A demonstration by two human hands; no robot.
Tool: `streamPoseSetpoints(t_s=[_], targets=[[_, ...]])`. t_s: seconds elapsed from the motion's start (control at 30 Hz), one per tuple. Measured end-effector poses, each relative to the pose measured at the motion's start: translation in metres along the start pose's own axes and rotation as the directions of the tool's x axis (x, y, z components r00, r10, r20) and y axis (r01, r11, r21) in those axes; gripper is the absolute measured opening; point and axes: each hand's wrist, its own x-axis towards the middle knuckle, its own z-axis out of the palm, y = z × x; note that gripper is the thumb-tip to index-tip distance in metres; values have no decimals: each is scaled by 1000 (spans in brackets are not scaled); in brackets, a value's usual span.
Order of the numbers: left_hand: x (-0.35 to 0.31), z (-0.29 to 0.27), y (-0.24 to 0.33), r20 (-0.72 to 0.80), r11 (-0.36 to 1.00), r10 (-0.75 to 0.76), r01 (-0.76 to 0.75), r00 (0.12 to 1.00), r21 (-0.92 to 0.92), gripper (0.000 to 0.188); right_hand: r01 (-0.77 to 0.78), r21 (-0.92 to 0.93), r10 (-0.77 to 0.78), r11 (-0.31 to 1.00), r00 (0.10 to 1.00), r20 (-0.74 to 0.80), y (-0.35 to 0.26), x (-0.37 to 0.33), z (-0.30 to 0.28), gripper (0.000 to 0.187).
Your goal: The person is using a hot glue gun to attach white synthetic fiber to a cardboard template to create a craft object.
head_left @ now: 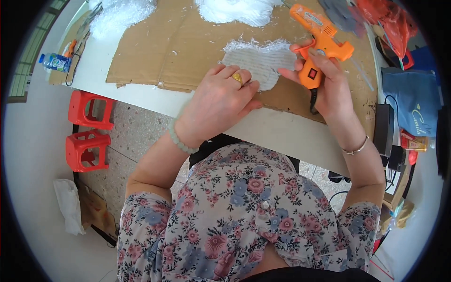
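Observation:
An orange hot glue gun (pixel 326 34) is gripped in my right hand (pixel 334 84), its nozzle pointing to the far side and a little left. The fingers wrap around its handle, which has a red switch. Just left of it, a white ribbed fabric piece (pixel 263 58) with frayed, fringed edges lies on brown cardboard (pixel 159 51). My left hand (pixel 225 94), wearing a gold ring, is closed at the fabric's left edge. Its curled fingers bunch over that edge, and the fingertips are partly hidden.
More white fluffy fabric (pixel 239 9) lies at the back, with another heap (pixel 120 16) at the far left. A thin translucent stick (pixel 363 75) rests on the right. A bottle (pixel 55 62) lies at the table's left end. Red stools (pixel 88 149) stand below left; a blue bag (pixel 406 101) is at right.

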Motion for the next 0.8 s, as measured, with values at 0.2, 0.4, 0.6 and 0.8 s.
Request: streamPoseSetpoints(t_s=[0.2,0.4,0.6,0.8], targets=[[6,-9,-3,-26,1000,20,-20,999,11,26,51,92,-44,995,996,-73,17,3,6,20],[22,-23,-51,-118,898,-311,250,943,-362,19,29,87,-18,996,992,-127,23,1,6,19],[48,-20,-95,297,713,-547,622,782,-324,24,25,87,-15,996,993,-119,27,1,10,18],[62,-6,-104,471,732,-447,614,761,-297,23,15,104,0,994,990,-142,28,2,10,18]])
